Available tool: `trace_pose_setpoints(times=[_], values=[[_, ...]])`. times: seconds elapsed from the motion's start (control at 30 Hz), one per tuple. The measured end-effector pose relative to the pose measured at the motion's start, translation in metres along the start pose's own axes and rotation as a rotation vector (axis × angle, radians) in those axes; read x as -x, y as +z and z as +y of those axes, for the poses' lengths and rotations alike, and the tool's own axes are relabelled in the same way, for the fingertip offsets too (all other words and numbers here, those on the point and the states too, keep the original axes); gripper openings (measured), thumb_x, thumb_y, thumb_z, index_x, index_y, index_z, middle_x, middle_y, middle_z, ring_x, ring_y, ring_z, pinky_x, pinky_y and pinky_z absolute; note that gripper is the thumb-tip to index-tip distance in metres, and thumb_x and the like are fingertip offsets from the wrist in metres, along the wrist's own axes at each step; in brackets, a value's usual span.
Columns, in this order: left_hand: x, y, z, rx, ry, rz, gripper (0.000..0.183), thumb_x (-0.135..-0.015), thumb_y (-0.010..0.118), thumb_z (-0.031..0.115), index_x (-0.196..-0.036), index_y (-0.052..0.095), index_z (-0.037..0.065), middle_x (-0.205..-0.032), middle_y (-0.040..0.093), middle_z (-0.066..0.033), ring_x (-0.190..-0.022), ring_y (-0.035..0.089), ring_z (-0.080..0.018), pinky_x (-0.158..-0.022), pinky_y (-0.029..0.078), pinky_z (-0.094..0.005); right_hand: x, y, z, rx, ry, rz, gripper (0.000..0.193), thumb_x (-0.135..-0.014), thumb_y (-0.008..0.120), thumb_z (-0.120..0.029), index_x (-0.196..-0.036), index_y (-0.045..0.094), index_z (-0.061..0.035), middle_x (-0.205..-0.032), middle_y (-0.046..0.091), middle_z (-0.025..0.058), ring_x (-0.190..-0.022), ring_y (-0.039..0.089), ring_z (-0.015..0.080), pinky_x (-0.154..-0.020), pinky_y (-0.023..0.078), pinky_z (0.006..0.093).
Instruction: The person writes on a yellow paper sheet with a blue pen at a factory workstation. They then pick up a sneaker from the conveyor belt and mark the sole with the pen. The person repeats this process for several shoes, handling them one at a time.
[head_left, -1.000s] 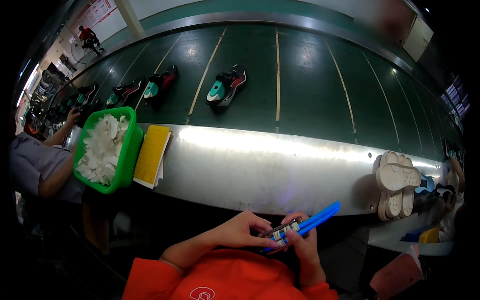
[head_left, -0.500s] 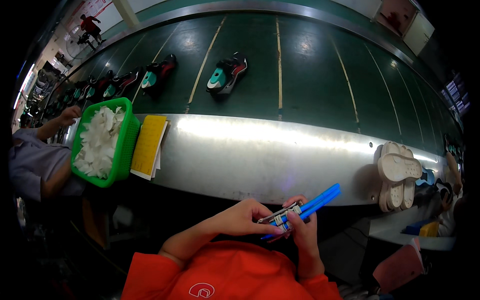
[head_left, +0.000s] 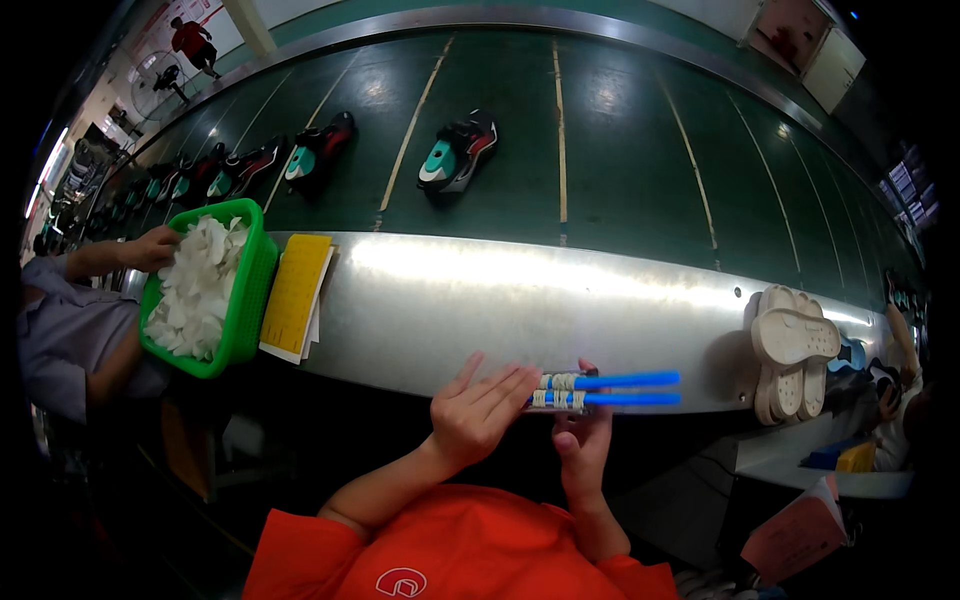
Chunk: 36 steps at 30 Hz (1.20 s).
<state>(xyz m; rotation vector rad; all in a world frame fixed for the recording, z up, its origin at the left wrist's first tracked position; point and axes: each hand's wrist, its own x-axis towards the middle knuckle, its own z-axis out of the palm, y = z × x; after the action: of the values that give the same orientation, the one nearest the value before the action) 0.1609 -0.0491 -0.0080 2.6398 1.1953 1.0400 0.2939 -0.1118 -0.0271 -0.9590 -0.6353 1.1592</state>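
Two slim blue sticks (head_left: 632,388) lie side by side, nearly level, over the front edge of the metal ledge. Pale bands wrap their left part against a flat, dark-edged piece whose kind I cannot make out. My left hand (head_left: 482,408) is open, its fingers stretched flat across the left end of the bundle. From below, my right hand (head_left: 583,440) holds the bundle, with fingertips showing behind it and the thumb lower, apart from the sticks. Part of the bundle is hidden under my left fingers.
A metal ledge (head_left: 450,290) borders a green conveyor (head_left: 630,150) carrying several shoes (head_left: 458,155). At left stand a green basket (head_left: 250,290) of white pieces and a yellow booklet (head_left: 297,290); a co-worker's hand (head_left: 155,248) reaches the basket. Pale soles (head_left: 795,340) are stacked at right.
The blue sticks have turned from slanting up to nearly level. My left hand has opened from a pinch into flat fingers and risen. The co-worker's hand has moved right, to the basket.
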Motion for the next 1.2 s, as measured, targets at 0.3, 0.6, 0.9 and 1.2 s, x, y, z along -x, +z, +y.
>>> trace_pose_setpoints(times=[0.3,0.6,0.9,1.2], values=[[0.003,-0.003,0.012,-0.165,0.087,0.043,0.025,-0.075,0.066,0.024,-0.099,0.064,0.018,-0.106,0.063,-0.0012,-0.106,0.056,-0.0203,-0.105,0.011,-0.0561,-0.012,0.025,-0.005,-0.045,0.002,0.215,0.036,-0.088,0.044,-0.034,-0.11,0.045,-0.0057,-0.073,0.05,0.0012,-0.052,0.045,0.0044,-0.04,0.033,0.0166],[0.033,-0.037,-0.017,0.692,-0.221,0.233,0.032,-0.078,0.065,0.025,-0.097,0.058,0.001,-0.099,0.06,-0.0113,-0.094,0.055,-0.024,-0.086,0.041,-0.0365,-0.007,0.008,-0.03,-0.106,0.026,0.197,0.033,-0.087,0.044,-0.035,-0.103,0.043,-0.0059,-0.06,0.049,0.0043,-0.038,0.042,0.008,-0.032,0.032,0.0192],[0.015,-0.02,-0.02,1.163,-0.516,-0.065,0.02,-0.084,0.056,0.014,-0.097,0.06,0.0,-0.096,0.061,-0.01,-0.091,0.056,-0.018,-0.083,0.041,-0.0273,-0.004,0.014,-0.035,-0.116,-0.004,0.169,0.036,-0.086,0.046,-0.033,-0.108,0.039,-0.0051,-0.066,0.049,0.0052,-0.04,0.045,0.0085,-0.033,0.035,0.0191],[0.009,-0.006,-0.035,1.136,-0.502,-0.162,0.017,-0.083,0.057,0.01,-0.097,0.061,0.001,-0.093,0.062,-0.0077,-0.088,0.057,-0.0162,-0.08,0.042,-0.0269,-0.013,0.013,-0.025,-0.114,-0.048,0.253,0.04,-0.083,0.052,-0.032,-0.11,0.037,-0.0058,-0.073,0.048,0.0059,-0.044,0.046,0.0086,-0.033,0.035,0.0195]])
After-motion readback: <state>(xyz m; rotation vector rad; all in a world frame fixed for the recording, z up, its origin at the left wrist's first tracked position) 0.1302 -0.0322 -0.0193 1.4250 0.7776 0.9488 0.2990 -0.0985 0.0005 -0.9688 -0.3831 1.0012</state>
